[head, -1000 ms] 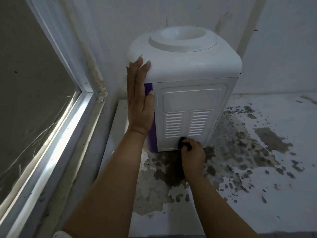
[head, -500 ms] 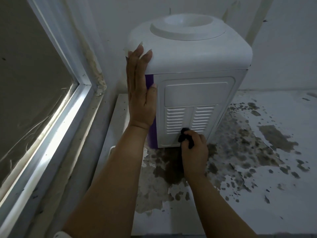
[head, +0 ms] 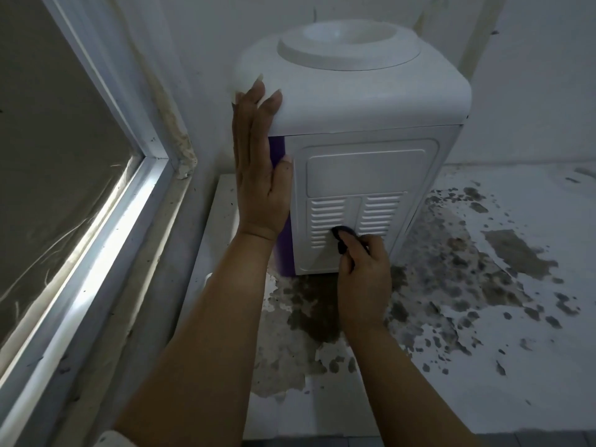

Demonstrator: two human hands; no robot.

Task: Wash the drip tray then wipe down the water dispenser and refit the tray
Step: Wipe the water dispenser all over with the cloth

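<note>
So the water dispenser (head: pixel 364 130) is sitting on the bench (head: pixel 516 382), pushed back near the corner of the white wall (head: pixel 200 59), and its back panel is what's facing the camera. White body, rounded top with the round bottle seat (head: pixel 350 43), and a strip of purple side panel (head: pixel 279 201) showing along its left edge. The back has a plain raised rectangle up top and two columns of vent slots (head: pixel 354 217) lower down.

The right hand (head: pixel 364 279) is down at the bottom of the dispenser's back, fingers curled around a small dark cloth (head: pixel 343 235) and pressing it against the vent slots, right about between the two columns. The cloth is mostly buried in the grip, so only a dark lump pokes out above the knuckles.

The left hand (head: pixel 259 166) lies flat on the dispenser's left rear corner, fingers straight and together pointing up, fingertips reaching onto the rounded white top, thumb resting on the edge of the back panel. It isn't gripping anything, just braced against it.

The bench around the dispenser's base is pretty rough, white coating flaked off in big dark patches (head: pixel 451 272) in front and to the right of it. Left of the dispenser there's a window (head: pixel 58 175) with a white frame and a bright strip of light along the sill.
</note>
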